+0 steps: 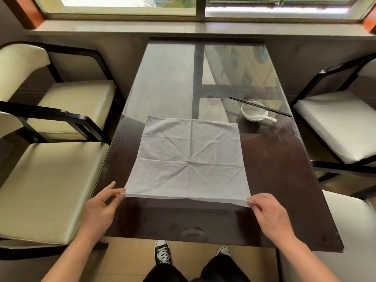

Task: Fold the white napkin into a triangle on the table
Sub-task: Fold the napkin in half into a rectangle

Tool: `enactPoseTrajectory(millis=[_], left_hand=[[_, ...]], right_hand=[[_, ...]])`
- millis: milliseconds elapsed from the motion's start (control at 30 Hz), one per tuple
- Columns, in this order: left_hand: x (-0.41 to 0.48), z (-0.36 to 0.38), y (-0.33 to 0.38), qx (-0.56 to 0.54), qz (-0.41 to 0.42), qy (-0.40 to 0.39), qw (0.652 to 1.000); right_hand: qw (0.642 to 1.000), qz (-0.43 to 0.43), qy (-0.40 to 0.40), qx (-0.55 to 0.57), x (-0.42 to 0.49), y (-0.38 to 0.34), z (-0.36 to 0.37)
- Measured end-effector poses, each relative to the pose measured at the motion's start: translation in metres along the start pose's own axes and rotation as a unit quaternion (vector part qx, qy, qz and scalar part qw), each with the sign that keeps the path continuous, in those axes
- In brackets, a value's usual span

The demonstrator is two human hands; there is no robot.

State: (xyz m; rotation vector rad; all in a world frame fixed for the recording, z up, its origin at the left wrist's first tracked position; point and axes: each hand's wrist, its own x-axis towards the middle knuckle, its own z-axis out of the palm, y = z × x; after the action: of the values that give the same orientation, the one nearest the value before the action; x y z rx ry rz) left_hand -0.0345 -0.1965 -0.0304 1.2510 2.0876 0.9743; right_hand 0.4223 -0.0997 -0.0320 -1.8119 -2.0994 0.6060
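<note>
The white napkin (pixel 189 159) lies spread flat as a square on the dark glass-topped table (pixel 284 180), marked with crease lines that meet at its middle. My left hand (pixel 101 208) pinches the napkin's near left corner between thumb and fingers. My right hand (pixel 268 214) pinches the near right corner the same way. The near edge is stretched straight between the two hands, slightly lifted off the table.
A white bowl (pixel 254 112) with a white spoon (pixel 266 118) in it and black chopsticks (pixel 260 106) across its rim stands beyond the napkin's far right corner. Cream-cushioned chairs (pixel 50 190) flank both sides of the table. A window sill (pixel 183 27) runs behind it.
</note>
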Motion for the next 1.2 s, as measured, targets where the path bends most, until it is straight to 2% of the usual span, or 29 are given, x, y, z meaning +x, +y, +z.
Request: enactPoseTrajectory(millis=[100, 467, 833, 1067, 1200], left_hand=[[0.001, -0.004, 0.001, -0.023, -0.025, 0.013, 0.999], [0.009, -0.002, 0.011, -0.022, -0.009, 0.05, 0.998], [0.062, 0.023, 0.04, -0.112, -0.073, 0.086, 0.987], [0.114, 0.038, 0.048, -0.189, -0.147, 0.128, 0.962], [0.144, 0.048, 0.044, -0.195, -0.171, 0.131, 0.957]], right_hand=[[1.0, 0.006, -0.01, 0.027, 0.002, -0.003, -0.013], [0.986, 0.051, 0.01, 0.156, 0.015, -0.013, -0.035], [0.989, 0.065, 0.003, 0.135, 0.1, -0.028, -0.025], [0.988, 0.084, -0.001, 0.13, 0.165, -0.038, -0.017], [0.987, 0.097, -0.006, 0.13, 0.198, -0.044, -0.009]])
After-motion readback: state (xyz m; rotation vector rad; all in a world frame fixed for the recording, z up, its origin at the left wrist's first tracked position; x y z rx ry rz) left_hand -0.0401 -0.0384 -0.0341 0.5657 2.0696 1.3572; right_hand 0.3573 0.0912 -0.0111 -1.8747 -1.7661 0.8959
